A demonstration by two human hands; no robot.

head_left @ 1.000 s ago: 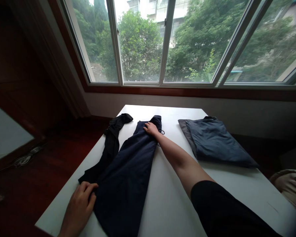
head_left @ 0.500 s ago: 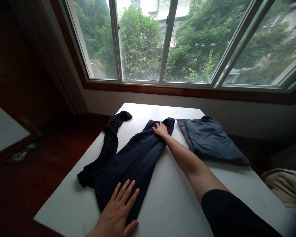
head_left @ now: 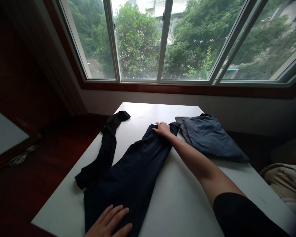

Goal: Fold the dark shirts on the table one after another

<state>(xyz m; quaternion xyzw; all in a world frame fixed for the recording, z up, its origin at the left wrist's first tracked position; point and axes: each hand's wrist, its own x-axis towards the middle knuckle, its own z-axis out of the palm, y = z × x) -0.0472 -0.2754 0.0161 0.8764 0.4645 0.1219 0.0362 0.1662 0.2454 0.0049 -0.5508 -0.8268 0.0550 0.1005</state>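
- The left hand (head_left: 111, 223) lies palm down on the near part of the navy garment (head_left: 133, 171), fingers extended and parted; it shows no grip on the cloth.
- The right hand (head_left: 162, 128) is laid over the garment's far end, fingers slightly parted; whether it pinches a fold there, I cannot tell.
- Between them the garment runs lengthwise across the worktop (head_left: 182, 204), slanting away to the right, fairly flat with soft creases; its nearest end drops out of view.
- The step in hand looks like laying out and smoothing this garment, one hand steadying each end.
- I judge that the next move calls for an even, light press along the length, the far end held square so the layers don't skew.
- On the left, a rumpled black garment (head_left: 108, 141) lies close alongside.
- On the right, a folded blue-grey garment (head_left: 209, 136) sits right by the navy one's far end; contact is hard to judge, so pulling that way could disturb it.
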